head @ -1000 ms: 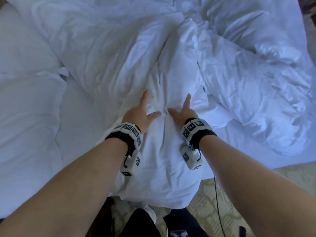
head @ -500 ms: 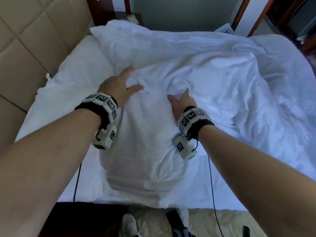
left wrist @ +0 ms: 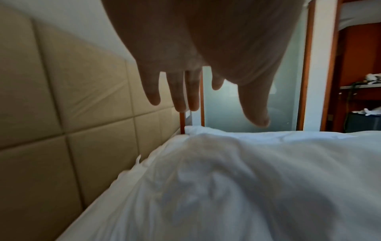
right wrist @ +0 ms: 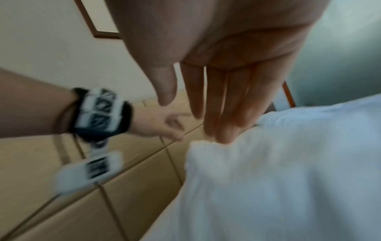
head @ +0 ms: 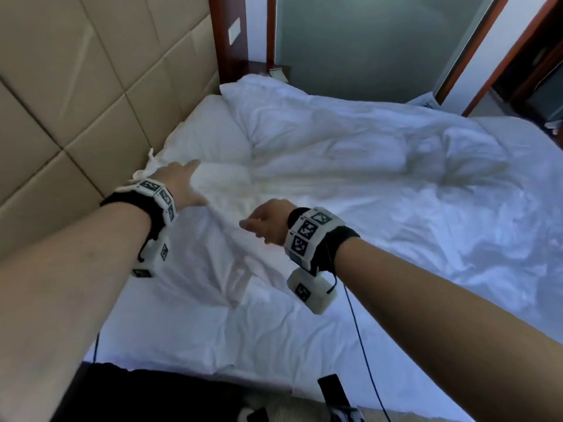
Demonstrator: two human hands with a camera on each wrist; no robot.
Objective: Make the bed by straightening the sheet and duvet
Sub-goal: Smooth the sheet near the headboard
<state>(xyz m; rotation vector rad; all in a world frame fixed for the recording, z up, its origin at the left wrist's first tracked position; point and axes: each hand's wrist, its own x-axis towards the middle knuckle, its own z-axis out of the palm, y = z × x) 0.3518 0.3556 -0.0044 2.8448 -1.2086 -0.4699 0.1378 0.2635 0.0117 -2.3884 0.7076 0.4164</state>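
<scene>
A white crumpled duvet point(head: 350, 184) covers most of the bed, and its near corner forms a ridge between my hands. My left hand point(head: 182, 181) hovers over the duvet's edge by the headboard, and the left wrist view shows that hand point(left wrist: 198, 91) with straight, spread fingers holding nothing. To its right my right hand point(head: 265, 225) hangs over the ridge with relaxed fingers. In the right wrist view its fingertips point(right wrist: 220, 137) are at a raised fold of the duvet point(right wrist: 268, 179); whether they touch is unclear. A flatter white sheet point(head: 198, 336) shows at the near edge.
A beige padded headboard point(head: 76, 102) runs along the left. A frosted glass wall point(head: 365, 41) and wooden door frames stand behind the bed. A blue cable point(head: 359, 330) hangs from my right wrist. A dark object point(head: 332, 388) lies at the bed's near edge.
Both hands have lifted off the bunched duvet they pressed. The duvet now lies spread toward the headboard, my left hand has reached that way, and the view has swung up.
</scene>
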